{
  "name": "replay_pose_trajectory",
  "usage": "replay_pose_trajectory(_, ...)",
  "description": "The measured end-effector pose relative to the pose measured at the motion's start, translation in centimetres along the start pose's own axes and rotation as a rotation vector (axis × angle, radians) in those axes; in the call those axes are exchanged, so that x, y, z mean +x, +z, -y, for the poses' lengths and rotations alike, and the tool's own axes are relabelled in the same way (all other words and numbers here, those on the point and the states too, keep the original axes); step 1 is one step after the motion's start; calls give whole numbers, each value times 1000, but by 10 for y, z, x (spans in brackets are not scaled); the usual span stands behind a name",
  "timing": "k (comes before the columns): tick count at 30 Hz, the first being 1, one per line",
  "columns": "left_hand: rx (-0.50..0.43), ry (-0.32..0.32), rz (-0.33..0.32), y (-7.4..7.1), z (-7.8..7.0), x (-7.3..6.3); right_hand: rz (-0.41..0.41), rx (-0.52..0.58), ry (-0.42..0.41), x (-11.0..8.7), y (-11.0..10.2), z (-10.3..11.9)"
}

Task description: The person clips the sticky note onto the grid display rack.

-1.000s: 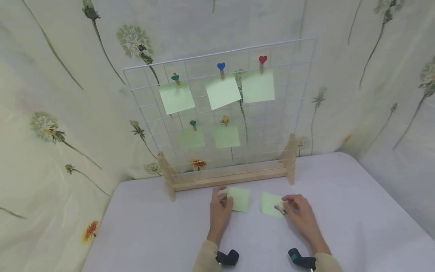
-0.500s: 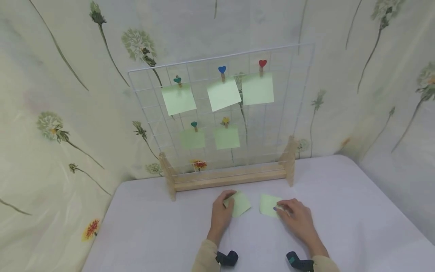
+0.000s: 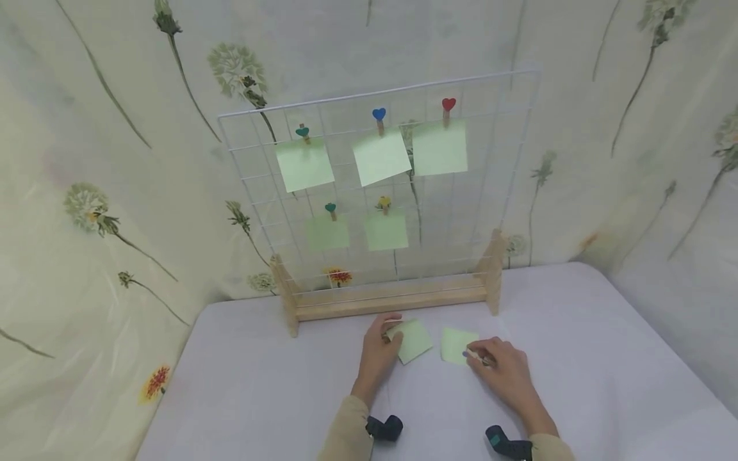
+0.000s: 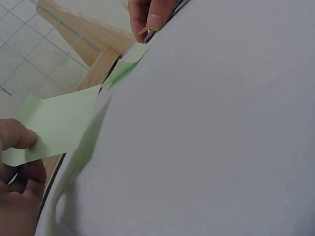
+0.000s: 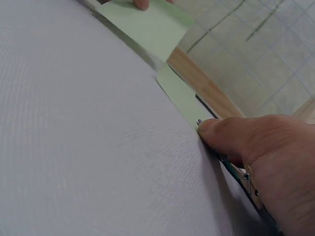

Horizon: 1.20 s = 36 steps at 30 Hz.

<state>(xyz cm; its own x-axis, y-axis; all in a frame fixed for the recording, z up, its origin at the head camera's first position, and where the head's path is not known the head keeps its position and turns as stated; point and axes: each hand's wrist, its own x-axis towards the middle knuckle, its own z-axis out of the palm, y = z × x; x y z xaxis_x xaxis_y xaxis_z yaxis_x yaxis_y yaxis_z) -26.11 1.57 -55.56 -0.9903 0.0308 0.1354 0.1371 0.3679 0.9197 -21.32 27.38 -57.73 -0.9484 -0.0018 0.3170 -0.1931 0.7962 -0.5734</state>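
A pale green paper note (image 3: 416,341) is pinched between the thumb and fingers of my left hand (image 3: 377,354); the left wrist view shows this note (image 4: 64,120) raised off the table, with the thumb on its face. Just to the right, a second green note (image 3: 455,346) lies on the table. Over its right edge, my right hand (image 3: 507,371) holds a small wooden clothespin (image 5: 248,178) with a purple-blue tip (image 3: 465,353). Much of the clothespin is hidden by the fingers.
Behind the hands stands a white wire grid (image 3: 478,192) on a wooden base (image 3: 392,302). Several green notes (image 3: 440,148) hang on it from heart-topped and other clothespins (image 3: 378,115). A white cloth (image 3: 259,384) covers the table. A flower-patterned curtain (image 3: 605,192) surrounds it.
My left hand has turned its note and shifted it slightly right. My right hand has moved a little left, and the clothespin now sits deeper in its fingers.
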Motion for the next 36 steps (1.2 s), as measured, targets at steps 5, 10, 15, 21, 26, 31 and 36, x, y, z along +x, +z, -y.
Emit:
replay_pose_trajectory(5, 0, 8, -26, -1, -13, 7, -26, 8, 1, 1, 2, 1)
replay_pose_trajectory(10, -23, 50, -44, 0, -29, 16, -103, 47, -21, 0, 4, -2)
replay_pose_trajectory(15, -71, 32, -61, 4, -40, 22, -91, 100, 3, -3, 1, -2)
replay_pose_trajectory(21, -170, 42, -70, 5, -55, 28, 10, 211, 145, -2, -5, 0)
replay_pose_trajectory(26, -226, 22, -102, 7, -64, 30, -8, 241, 195, -2, -8, 1)
replay_pose_trajectory(31, -252, 41, -153, 8, -72, 31, -46, 321, 160, -2, -8, 0)
replay_pose_trajectory(36, -234, 126, -151, 8, -78, 33, -70, 343, 130, -2, -8, -1)
